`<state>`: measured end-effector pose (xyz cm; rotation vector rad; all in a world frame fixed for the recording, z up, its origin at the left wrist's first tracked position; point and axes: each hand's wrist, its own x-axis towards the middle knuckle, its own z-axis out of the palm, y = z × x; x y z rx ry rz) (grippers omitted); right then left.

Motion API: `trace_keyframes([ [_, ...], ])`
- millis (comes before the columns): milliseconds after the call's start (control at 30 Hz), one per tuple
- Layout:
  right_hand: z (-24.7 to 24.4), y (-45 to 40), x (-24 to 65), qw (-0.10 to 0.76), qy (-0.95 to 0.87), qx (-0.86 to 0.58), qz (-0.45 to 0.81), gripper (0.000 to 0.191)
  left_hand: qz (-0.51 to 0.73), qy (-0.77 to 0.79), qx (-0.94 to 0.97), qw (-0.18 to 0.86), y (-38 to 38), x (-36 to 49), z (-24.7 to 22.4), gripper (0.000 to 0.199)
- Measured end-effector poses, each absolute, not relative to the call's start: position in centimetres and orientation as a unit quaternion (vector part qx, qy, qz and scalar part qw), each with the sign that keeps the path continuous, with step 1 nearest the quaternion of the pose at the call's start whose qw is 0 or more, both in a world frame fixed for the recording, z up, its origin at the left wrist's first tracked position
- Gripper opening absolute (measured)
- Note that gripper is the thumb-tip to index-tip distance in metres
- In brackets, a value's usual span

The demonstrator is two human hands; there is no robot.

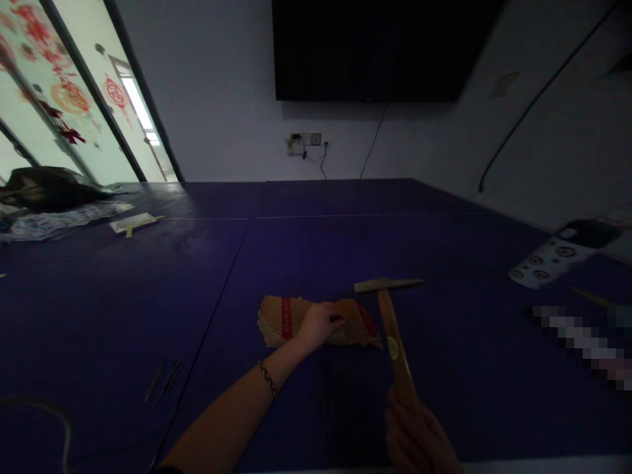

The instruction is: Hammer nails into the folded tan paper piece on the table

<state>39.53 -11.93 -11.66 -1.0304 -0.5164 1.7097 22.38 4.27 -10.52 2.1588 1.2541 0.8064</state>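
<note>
Left hand (320, 324) rests on a perforated board (316, 321) lying mid-tabletop (444, 250), fingers pinched together on something small. Right hand (419, 434) fingers clamp the handle of a hammer (392, 322), its head above the board's right end.

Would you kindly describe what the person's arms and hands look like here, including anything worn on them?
Both hands are bare, no gloves. The left hand has a thin beaded bracelet at the wrist, and the forearm is uncovered up to a dark edge near the elbow, possibly a sleeve. The right hand shows no ring or watch; its wrist is out of frame.
</note>
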Motion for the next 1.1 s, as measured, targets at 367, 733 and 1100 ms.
trace_keyframes([
  [367, -14.8, -10.4, 40.1, 0.568, -0.176, -0.269, 0.758, 0.009, 0.280, 0.465, 0.805, 0.239, 3.8, 22.4, -10.0, 0.012],
  [733, -15.6, -9.8, 40.2, 0.516, -0.177, -0.229, 0.806, 0.020, 0.268, 0.487, 0.774, 0.304, 3.7, 22.1, -9.2, 0.033],
  [1100, -13.7, -9.6, 39.8, 0.531, -0.132, -0.154, 0.823, 0.005, 0.240, 0.499, 0.778, 0.299, 3.7, 21.9, -8.5, 0.062],
])
